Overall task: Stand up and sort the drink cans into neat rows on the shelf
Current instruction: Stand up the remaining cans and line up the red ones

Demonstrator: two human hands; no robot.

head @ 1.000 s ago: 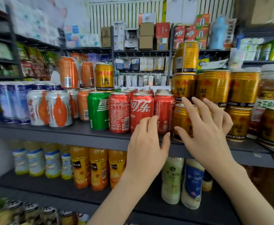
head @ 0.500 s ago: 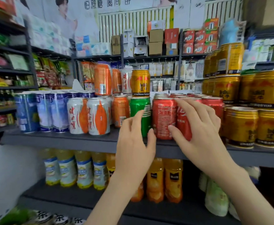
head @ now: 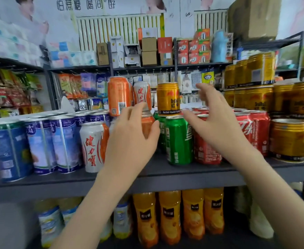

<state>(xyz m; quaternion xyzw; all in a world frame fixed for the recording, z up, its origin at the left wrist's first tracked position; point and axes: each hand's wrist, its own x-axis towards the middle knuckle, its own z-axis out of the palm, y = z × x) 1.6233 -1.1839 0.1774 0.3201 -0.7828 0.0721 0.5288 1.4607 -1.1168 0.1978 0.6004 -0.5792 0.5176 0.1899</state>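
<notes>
On the grey shelf (head: 165, 175) stand rows of cans: blue-white cans (head: 43, 144) at the left, a white-orange can (head: 92, 146), green cans (head: 179, 141), red cola cans (head: 252, 133) and gold cans (head: 289, 139) at the right. On top of them stand an orange can (head: 118, 96), a white-red can (head: 142, 95) and a gold can (head: 168, 98). My left hand (head: 131, 139) is open in front of an orange can (head: 147, 124). My right hand (head: 217, 119), fingers spread, hovers right of the top gold can and over the red cans, holding nothing.
A lower shelf holds orange juice bottles (head: 169, 218) and pale drink bottles (head: 50, 223). More stacked gold cans (head: 261, 69) rise at the right. Behind stand shelves with small boxes (head: 148, 51), snack bags (head: 7, 90) and tissue packs.
The view has shifted left and up along the shelf. Both hands have risen from the red cans towards the stacked cans on top, and the right hand's fingers have spread wider.
</notes>
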